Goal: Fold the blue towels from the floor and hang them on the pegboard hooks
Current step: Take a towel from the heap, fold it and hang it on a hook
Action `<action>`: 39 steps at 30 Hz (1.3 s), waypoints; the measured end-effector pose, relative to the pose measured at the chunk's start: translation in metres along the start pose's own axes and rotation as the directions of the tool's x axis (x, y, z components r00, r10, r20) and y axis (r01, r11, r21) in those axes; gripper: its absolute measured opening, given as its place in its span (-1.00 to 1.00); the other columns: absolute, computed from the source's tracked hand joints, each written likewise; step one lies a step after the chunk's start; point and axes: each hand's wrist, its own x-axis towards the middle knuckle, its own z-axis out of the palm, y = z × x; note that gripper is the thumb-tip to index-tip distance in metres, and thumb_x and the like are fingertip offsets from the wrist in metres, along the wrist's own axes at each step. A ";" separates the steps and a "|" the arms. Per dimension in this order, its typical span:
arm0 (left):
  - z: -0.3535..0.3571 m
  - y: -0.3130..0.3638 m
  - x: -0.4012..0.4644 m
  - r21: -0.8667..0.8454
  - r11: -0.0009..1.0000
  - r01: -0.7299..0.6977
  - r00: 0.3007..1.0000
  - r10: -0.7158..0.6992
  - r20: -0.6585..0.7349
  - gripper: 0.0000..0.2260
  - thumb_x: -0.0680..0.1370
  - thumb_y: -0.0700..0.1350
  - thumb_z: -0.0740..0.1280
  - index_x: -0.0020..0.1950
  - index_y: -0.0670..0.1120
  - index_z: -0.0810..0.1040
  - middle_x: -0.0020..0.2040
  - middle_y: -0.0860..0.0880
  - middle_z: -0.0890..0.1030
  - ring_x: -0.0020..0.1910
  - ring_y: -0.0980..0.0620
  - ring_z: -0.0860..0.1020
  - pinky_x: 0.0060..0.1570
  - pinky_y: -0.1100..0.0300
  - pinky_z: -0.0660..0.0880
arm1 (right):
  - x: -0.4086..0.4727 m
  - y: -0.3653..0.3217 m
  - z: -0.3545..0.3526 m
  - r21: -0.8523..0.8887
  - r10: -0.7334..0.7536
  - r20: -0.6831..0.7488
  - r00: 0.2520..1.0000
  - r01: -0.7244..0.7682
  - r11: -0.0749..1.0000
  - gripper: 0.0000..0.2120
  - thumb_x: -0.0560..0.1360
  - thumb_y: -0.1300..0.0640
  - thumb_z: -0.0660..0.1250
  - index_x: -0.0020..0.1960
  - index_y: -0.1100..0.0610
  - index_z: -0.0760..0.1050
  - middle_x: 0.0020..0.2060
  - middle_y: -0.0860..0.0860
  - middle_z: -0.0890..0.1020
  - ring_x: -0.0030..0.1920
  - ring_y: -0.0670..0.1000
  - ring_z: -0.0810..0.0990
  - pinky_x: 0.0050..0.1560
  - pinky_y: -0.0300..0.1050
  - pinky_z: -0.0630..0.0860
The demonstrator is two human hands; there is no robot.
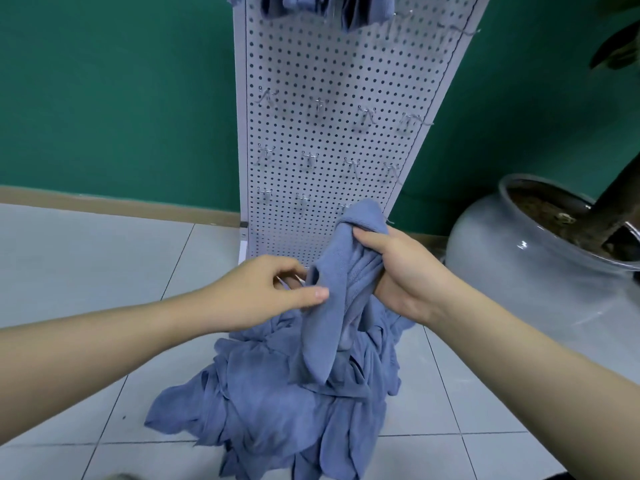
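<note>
Grey glazed pot [512,268] at right, on the floor [86,258]: holds dark soil and a thick plant trunk [620,188] leaning right, out of view.

Right hand [401,271] grips one blue towel [343,282] bunched, fingers curled round it, raised above the heap; the towel's tail hangs down onto the pile. Left hand [273,289] pinches the towel's left edge between thumb and fingertips.

Pile of blue towels [277,403] crumpled on the floor tiles, right at the foot of the white pegboard [332,116]. Bare wire hooks [318,103] in rows on the lower board; more blue towels [325,8] hang at its top edge.

Bare tiles left of the pile; pot stands near on the right. Green wall [114,98] behind.
</note>
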 end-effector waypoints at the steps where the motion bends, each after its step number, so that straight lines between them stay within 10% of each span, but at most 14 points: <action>1: 0.002 -0.003 0.002 0.005 1.000 -0.014 0.999 0.014 -0.036 -0.80 0.47 0.18 0.50 -0.09 0.08 0.67 -0.16 0.14 0.69 -0.22 0.18 0.59 -0.08 0.26 0.52 | -0.001 0.000 0.001 -0.004 -0.005 0.003 1.000 0.005 1.000 -0.84 0.70 0.23 0.22 0.21 0.24 0.53 -0.01 0.18 0.68 0.02 0.10 0.68 0.06 -0.03 0.63; 6: -0.003 -0.004 0.009 -0.047 0.993 -0.112 0.975 0.101 -0.198 -0.84 0.60 -0.19 0.41 -0.17 -0.02 0.66 -0.22 0.03 0.68 -0.27 0.15 0.54 -0.14 0.24 0.48 | -0.004 -0.002 -0.001 -0.066 -0.029 0.015 0.999 0.030 0.997 -0.76 0.70 0.16 0.25 0.29 0.24 0.55 0.12 0.16 0.72 0.10 0.07 0.71 0.16 -0.02 0.63; 14: -0.006 0.001 0.010 0.122 0.958 -0.259 0.964 0.264 -0.027 -0.75 0.44 0.05 0.57 0.07 0.11 0.63 -0.04 0.26 0.64 -0.02 0.19 0.59 -0.04 0.39 0.45 | -0.005 -0.005 -0.007 -0.111 0.023 0.199 0.980 -0.001 0.994 -0.54 0.60 0.14 0.40 0.39 0.41 0.46 0.28 0.38 0.60 0.33 0.33 0.58 0.39 0.24 0.51; 20: -0.012 0.000 0.014 0.074 0.943 -0.325 0.934 0.333 -0.132 -0.91 0.62 -0.14 0.39 -0.06 -0.01 0.66 -0.19 0.09 0.68 -0.18 0.11 0.60 -0.09 0.10 0.54 | -0.007 -0.008 -0.006 -0.217 -0.008 0.246 0.969 0.063 0.974 -0.55 0.48 0.21 0.51 0.30 0.36 0.53 0.20 0.30 0.66 0.16 0.16 0.69 0.29 0.07 0.60; 28: -0.033 0.010 0.015 0.282 0.871 -0.403 0.867 0.462 -0.188 -0.88 0.61 -0.03 0.30 0.01 0.02 0.64 -0.11 0.17 0.67 -0.07 0.12 0.61 -0.04 0.25 0.49 | -0.013 0.000 -0.004 -0.839 -0.104 0.210 0.972 0.234 0.492 -0.70 0.52 -0.09 0.52 -0.19 0.13 0.59 -0.31 -0.01 0.62 -0.28 -0.05 0.52 -0.17 0.00 0.54; 35: -0.021 0.006 0.011 0.309 0.935 -0.174 0.817 0.312 -0.485 -0.65 0.45 0.05 0.52 -0.21 -0.01 0.35 -0.27 0.10 0.43 -0.24 0.12 0.40 -0.26 0.18 0.35 | -0.018 0.006 -0.003 -0.447 -0.027 0.160 0.987 0.097 0.889 -0.79 0.66 0.10 0.36 0.22 0.16 0.65 0.09 0.07 0.75 0.16 0.05 0.72 0.29 0.05 0.61; 39: -0.025 0.014 0.013 0.045 0.997 -0.065 0.934 0.077 -0.348 -0.53 0.51 0.21 0.44 -0.36 -0.14 0.47 -0.48 0.03 0.44 -0.42 0.15 0.35 -0.36 0.19 0.33 | -0.015 0.003 -0.002 -0.256 -0.043 0.075 0.996 0.061 0.965 -0.72 0.65 0.09 0.36 0.29 0.21 0.61 0.14 0.16 0.73 0.20 0.11 0.70 0.38 0.14 0.54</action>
